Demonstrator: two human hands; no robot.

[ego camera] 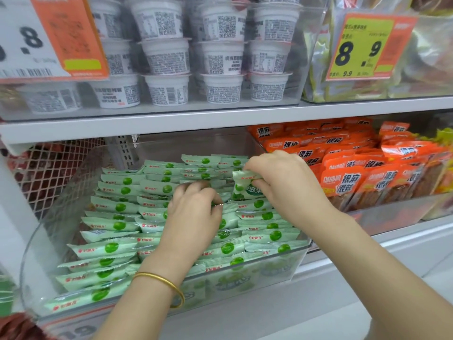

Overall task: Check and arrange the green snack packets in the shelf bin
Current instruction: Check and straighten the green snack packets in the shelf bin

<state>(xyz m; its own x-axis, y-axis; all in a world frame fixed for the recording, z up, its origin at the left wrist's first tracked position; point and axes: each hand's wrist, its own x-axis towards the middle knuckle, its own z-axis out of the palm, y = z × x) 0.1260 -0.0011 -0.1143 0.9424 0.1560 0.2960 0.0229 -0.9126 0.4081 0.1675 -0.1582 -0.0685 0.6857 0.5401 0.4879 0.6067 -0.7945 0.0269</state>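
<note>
A clear plastic shelf bin (39, 253) holds several rows of light green snack packets (115, 225), each with a green fruit printed on it. My left hand (193, 212), with a gold bangle on its wrist, reaches into the middle rows, its fingers curled down among the packets. My right hand (282, 182) pinches one green packet (242, 187) by its top edge and holds it upright above the right rows at the back of the bin.
A bin of orange snack packets (355, 173) stands to the right. White cups (169, 57) fill the shelf above, with an orange and yellow price tag (362, 47) and a second price tag (36, 38). A wire mesh basket (49, 168) sits to the left.
</note>
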